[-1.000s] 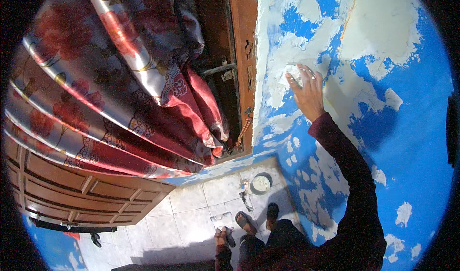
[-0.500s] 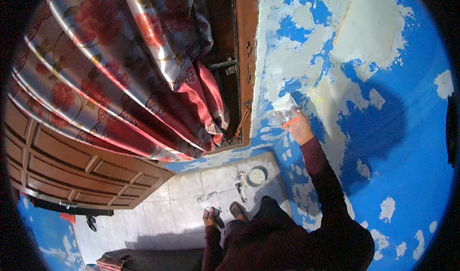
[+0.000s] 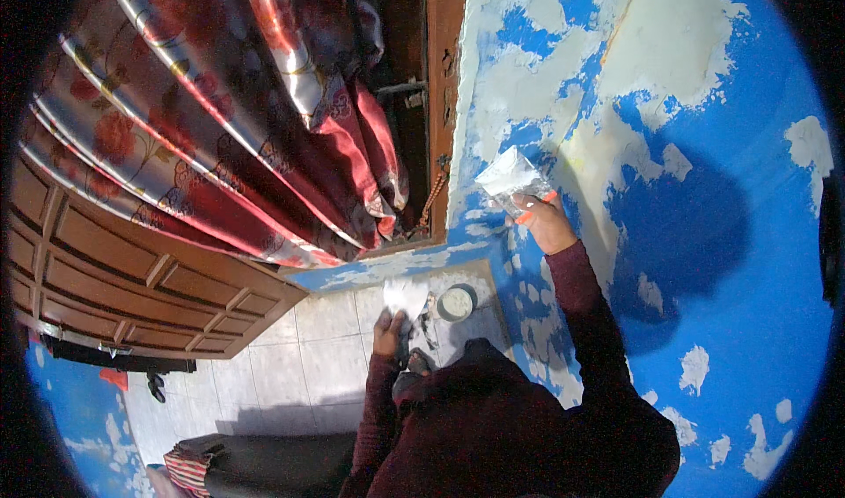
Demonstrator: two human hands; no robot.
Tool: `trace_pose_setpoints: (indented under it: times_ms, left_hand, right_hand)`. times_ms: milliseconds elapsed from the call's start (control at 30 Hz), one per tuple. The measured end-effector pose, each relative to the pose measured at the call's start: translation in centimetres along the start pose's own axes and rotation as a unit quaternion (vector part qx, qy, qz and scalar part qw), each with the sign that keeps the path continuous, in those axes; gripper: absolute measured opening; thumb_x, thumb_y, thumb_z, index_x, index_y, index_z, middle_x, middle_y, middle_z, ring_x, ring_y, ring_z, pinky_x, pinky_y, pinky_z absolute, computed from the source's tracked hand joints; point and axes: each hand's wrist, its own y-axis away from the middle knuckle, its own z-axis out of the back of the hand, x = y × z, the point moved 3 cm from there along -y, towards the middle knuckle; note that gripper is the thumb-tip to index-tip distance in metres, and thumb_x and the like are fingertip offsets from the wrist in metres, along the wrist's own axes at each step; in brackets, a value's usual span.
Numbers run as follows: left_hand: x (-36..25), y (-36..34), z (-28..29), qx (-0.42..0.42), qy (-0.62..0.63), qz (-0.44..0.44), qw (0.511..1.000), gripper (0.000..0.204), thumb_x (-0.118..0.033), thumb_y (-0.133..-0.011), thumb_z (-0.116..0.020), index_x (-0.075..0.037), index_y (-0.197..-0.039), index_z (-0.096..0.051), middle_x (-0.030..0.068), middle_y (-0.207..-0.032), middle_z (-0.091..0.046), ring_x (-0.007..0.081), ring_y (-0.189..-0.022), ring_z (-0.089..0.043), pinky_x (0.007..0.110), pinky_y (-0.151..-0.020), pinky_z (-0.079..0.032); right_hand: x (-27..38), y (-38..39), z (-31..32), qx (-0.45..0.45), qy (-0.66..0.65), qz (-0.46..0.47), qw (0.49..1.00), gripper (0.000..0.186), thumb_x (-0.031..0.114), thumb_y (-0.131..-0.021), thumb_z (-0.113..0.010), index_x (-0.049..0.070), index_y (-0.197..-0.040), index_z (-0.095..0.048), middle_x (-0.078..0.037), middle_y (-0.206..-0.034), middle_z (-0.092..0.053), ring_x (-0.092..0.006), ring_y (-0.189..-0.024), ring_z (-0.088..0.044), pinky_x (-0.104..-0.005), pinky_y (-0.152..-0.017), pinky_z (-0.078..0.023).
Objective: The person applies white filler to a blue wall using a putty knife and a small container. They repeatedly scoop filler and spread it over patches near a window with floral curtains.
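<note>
My right hand (image 3: 551, 227) is closed round a putty knife (image 3: 512, 174) with orange at its grip and white paste over its wide blade. That blade is close to the blue wall (image 3: 704, 278), which is patched with white filler; whether it touches, I cannot tell. Lower down, my left hand (image 3: 387, 333) grips a second flat scraper (image 3: 406, 296), its bright face coated white and its handle hidden by the hand. Just right of this scraper, a round tub (image 3: 457, 303) of whitish paste stands on the tiled floor.
Left of the wall patch is a brown wooden frame (image 3: 444, 102) with a shiny red floral curtain (image 3: 220, 128) hanging beside it. A panelled wooden door (image 3: 150, 278) stands at the left. On the floor lies a dark bundle with a striped end (image 3: 189, 470).
My right hand has drawn the putty knife slightly down and left, turning its white-coated face into view. My left hand has lifted the other scraper up towards the tub's side.
</note>
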Motion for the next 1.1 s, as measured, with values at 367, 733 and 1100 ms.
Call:
trace_pose_setpoints:
  times_ms: [367,733,1100]
  left_hand:
    - [-15.2,-1.3,-10.3,0.275,-0.092,0.006,0.957,0.023,-0.017,-0.097,-0.055,0.000,-0.112,-0.055,0.0009,-0.092,-0.060,0.0070,-0.075,-0.054,0.022,-0.065,-0.045]
    - [-15.4,-0.5,-9.4,0.250,-0.122,-0.078,0.957,0.023,-0.013,-0.095,-0.053,0.002,-0.113,-0.049,0.0067,-0.080,-0.059,0.0129,-0.060,-0.058,0.025,-0.048,-0.043]
    - [-13.2,-1.3,-7.7,0.163,-0.173,-0.143,0.961,0.026,-0.020,-0.098,-0.051,-0.002,-0.116,-0.048,0.0061,-0.087,-0.060,0.0128,-0.073,-0.059,0.027,-0.061,-0.047]
  right_hand:
    - [2.0,4.8,-7.3,0.192,0.575,0.416,0.677,0.030,0.005,-0.087,-0.055,0.013,-0.113,-0.068,-0.010,-0.121,-0.063,-0.0329,-0.123,-0.053,-0.0472,-0.104,-0.038]
    - [-1.7,4.6,-5.1,0.114,0.606,0.435,0.657,0.035,0.006,-0.085,-0.056,0.014,-0.118,-0.064,-0.007,-0.130,-0.058,-0.0314,-0.130,-0.045,-0.0499,-0.105,-0.037]
    - [-3.8,6.2,1.8,-0.154,0.321,0.020,0.934,0.030,0.011,-0.091,-0.054,0.003,-0.119,-0.062,-0.008,-0.108,-0.067,-0.0183,-0.093,-0.062,-0.0311,-0.083,-0.049]
